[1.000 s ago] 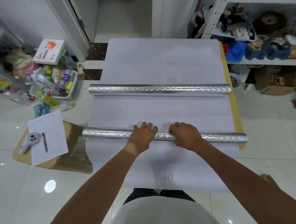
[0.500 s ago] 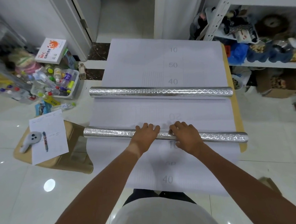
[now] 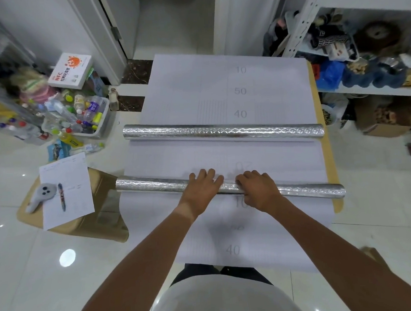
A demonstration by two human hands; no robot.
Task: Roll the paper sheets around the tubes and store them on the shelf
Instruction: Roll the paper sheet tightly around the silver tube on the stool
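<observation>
Fingers (image 3: 207, 175) of two hands rest on one of two tubes (image 3: 153, 185).

Between the near tube (image 3: 153, 186) and the far tube (image 3: 222, 131) lies a bare strip of paper sheet (image 3: 176, 159), wide enough for a hand. Toward twelve o'clock the sheet runs open. At three o'clock the shelf (image 3: 369, 91) crowds in; at nine, a cardboard box (image 3: 102, 224).

Two bare forearms enter from the lower corners of the frame; no sleeves, watch or rings are visible. The left hand (image 3: 201, 188) and right hand (image 3: 259, 190) are ungloved. A white top (image 3: 223, 301) fills the bottom centre, with dark trousers (image 3: 197, 272) just above it.
</observation>
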